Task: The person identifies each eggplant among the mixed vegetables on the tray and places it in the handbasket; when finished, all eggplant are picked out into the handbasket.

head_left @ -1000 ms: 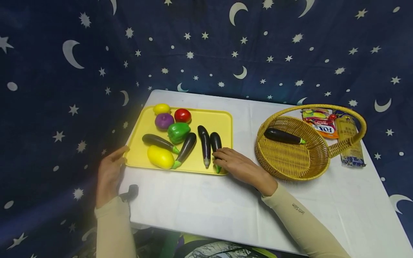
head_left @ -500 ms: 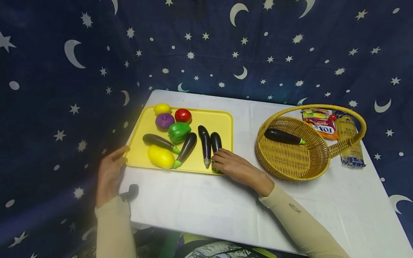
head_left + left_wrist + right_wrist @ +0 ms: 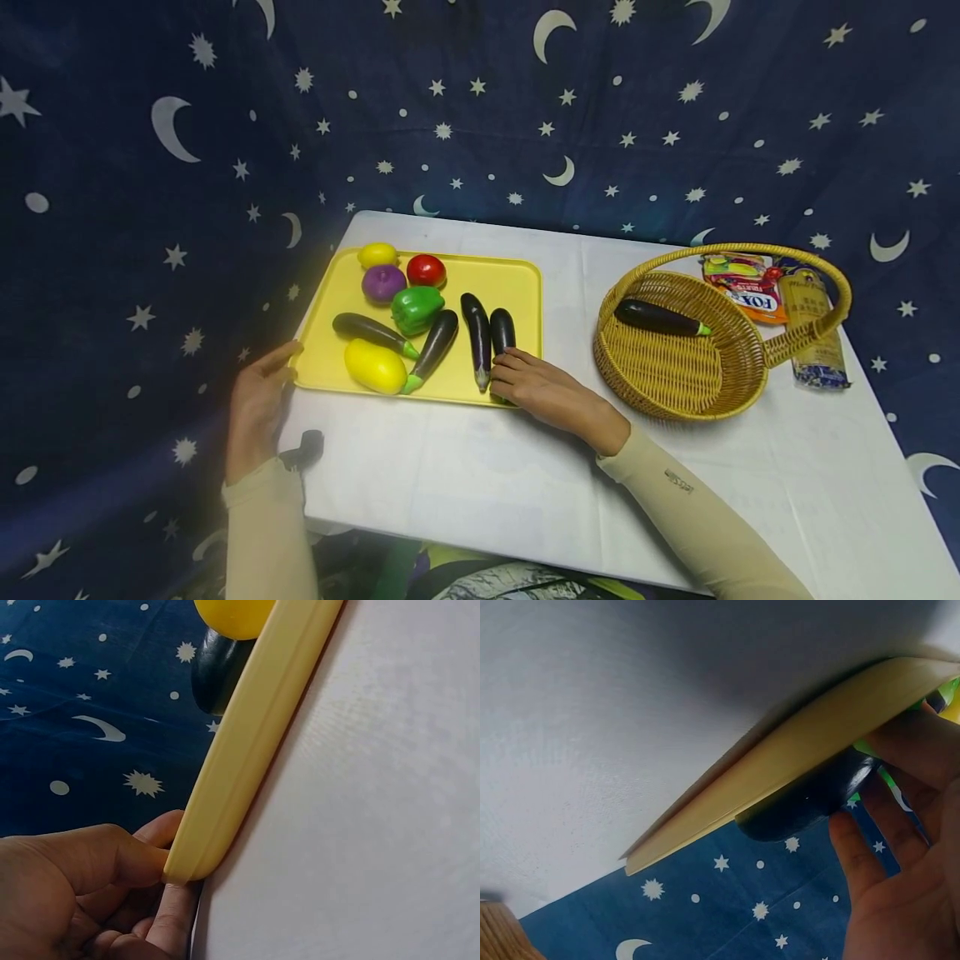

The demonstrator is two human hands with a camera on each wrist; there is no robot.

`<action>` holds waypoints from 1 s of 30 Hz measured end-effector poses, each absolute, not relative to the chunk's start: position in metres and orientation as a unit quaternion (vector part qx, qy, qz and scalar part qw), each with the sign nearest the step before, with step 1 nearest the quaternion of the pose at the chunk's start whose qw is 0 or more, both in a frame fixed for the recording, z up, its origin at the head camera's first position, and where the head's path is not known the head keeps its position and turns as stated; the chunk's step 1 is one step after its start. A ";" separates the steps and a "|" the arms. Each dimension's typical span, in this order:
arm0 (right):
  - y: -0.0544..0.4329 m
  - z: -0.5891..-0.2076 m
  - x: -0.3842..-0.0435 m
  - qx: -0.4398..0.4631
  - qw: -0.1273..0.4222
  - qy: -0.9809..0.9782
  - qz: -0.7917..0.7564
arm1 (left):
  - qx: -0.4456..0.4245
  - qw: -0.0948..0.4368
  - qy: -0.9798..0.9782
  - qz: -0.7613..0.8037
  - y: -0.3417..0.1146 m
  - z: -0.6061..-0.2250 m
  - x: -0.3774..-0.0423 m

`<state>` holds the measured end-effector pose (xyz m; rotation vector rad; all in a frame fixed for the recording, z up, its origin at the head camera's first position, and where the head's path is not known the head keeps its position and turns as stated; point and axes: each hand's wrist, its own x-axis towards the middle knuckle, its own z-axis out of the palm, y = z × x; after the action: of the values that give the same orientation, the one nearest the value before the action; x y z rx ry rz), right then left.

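Observation:
At the near left corner of a yellow tray, my left hand pinches the rim, its thumb and fingers about the corner in the left wrist view. My right hand is over the stem end of the rightmost eggplant; the right wrist view has thumb and fingers around this dark eggplant, which lies in the tray. Just left of it is a long eggplant. Two more eggplants, one of them the tilted eggplant, lie further left. The gripped eggplant's green end is hidden by my hand.
Also in the tray are a yellow oval fruit, a green bell pepper, a purple round vegetable, a red tomato and a lemon. A wicker basket holds another eggplant; packages lie behind its handle.
My right hand has shifted slightly left and closed in around the rightmost eggplant, covering its green stem end. The left hand stays at the tray corner.

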<state>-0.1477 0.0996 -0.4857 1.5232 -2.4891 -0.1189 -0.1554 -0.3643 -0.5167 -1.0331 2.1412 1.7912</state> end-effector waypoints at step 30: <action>0.111 -0.473 -0.137 0.501 0.200 -0.836 -0.100 | -0.350 0.084 0.716 0.599 -0.363 -0.517 -0.156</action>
<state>-0.1375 0.1115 -0.4725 1.4011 -2.3366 -0.2797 -0.1560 -0.3633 -0.5167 -1.0433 2.1354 1.7864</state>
